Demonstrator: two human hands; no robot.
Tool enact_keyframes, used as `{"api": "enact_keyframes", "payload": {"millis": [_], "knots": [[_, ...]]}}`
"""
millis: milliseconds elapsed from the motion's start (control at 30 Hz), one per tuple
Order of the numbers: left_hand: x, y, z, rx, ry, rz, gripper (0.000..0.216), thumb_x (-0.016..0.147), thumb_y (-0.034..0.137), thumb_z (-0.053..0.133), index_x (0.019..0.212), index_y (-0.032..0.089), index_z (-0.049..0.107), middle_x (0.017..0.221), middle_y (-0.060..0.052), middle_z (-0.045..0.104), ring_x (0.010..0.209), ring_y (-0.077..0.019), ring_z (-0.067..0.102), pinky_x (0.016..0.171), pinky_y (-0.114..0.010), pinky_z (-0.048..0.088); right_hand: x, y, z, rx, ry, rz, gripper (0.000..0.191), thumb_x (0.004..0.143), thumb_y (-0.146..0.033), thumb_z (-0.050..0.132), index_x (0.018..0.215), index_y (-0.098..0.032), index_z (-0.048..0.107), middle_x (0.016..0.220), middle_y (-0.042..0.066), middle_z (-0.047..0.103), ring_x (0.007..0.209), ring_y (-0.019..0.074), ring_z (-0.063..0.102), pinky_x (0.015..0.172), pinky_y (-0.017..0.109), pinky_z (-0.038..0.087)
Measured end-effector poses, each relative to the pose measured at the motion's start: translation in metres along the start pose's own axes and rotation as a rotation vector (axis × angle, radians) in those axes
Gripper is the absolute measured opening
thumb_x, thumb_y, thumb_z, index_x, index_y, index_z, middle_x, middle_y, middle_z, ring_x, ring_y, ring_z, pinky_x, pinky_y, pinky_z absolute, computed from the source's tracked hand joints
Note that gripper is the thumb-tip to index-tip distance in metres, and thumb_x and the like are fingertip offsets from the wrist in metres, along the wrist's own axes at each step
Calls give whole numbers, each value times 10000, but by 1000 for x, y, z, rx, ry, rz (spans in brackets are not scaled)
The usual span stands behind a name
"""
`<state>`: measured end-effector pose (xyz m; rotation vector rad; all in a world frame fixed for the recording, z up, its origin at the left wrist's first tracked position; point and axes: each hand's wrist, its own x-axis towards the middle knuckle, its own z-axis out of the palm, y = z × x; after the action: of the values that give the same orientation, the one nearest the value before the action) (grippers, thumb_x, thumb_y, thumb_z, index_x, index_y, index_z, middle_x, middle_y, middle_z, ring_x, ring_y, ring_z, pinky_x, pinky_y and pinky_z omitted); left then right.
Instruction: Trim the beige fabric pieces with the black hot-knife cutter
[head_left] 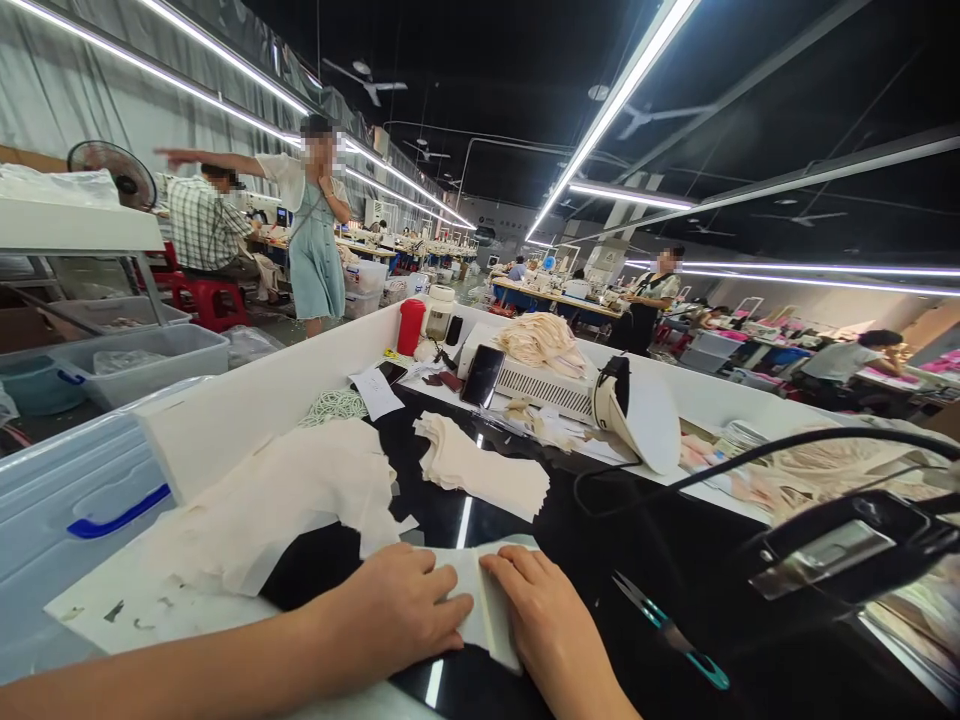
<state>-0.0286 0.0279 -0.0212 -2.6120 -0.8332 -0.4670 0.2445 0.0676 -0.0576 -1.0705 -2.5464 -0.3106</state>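
A small piece of white fabric (480,610) lies on the black tabletop at the near centre, a narrow strip folded along its right side. My left hand (405,605) grips its left part, fingers bent over it and pointing right. At the folded right edge, my right hand (551,625) is closed on the fabric with its fingertips pressing from above. Both thumbs are mostly hidden. Beyond them sits a stack of cream fabric pieces (487,470). A larger heap of cream fabric (292,490) spreads to the left. Thread snips (660,622) with teal handles rest right of my right hand.
A black-armed device with a metal plate (825,560) and cables juts in from the right. Behind the stack are a phone (482,375), a white slotted unit (544,385) and a red bottle (410,326). White boards edge the table. A person (319,220) stands beyond, left, one arm outstretched.
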Motion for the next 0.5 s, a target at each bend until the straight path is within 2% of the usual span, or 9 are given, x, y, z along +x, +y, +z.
{"api": "enact_keyframes", "payload": {"millis": [167, 267, 333, 433, 500], "knots": [[-28, -3, -4, 95, -48, -178, 401, 1141, 409, 772, 854, 222, 561, 763, 19, 640, 529, -173, 542, 495, -362, 281, 3, -6, -5, -18, 10, 13, 634, 878, 132, 502, 1300, -280, 735, 1238, 36, 830, 1004, 213, 795, 835, 328, 604], [-31, -5, -6, 113, -14, -221, 421, 1203, 313, 659, 817, 214, 527, 690, 26, 573, 546, -162, 531, 544, -328, 323, 5, -9, -7, -30, 15, 12, 629, 863, 138, 501, 1275, -279, 728, 1192, 21, 828, 964, 211, 791, 806, 332, 589], [-23, -2, -6, 95, 38, -182, 401, 1188, 314, 690, 830, 212, 539, 719, 16, 594, 616, -176, 577, 593, -333, 386, 3, -8, -7, -37, 27, -8, 612, 864, 128, 504, 1268, -276, 726, 1156, 17, 828, 927, 213, 790, 782, 339, 583], [-1, 11, 1, 26, 126, -39, 355, 1117, 389, 804, 889, 204, 604, 822, -6, 665, 738, -199, 639, 667, -361, 478, -2, -1, -2, -40, 66, -72, 595, 878, 99, 512, 1298, -265, 721, 1136, 28, 832, 879, 208, 795, 774, 339, 600], [11, 21, 12, -44, 143, 51, 339, 1134, 427, 771, 922, 199, 635, 877, -10, 687, 780, -188, 651, 661, -356, 491, -6, 8, 3, -18, 54, -124, 595, 900, 61, 549, 1370, -265, 712, 1170, 36, 838, 910, 207, 814, 796, 330, 627]]}}
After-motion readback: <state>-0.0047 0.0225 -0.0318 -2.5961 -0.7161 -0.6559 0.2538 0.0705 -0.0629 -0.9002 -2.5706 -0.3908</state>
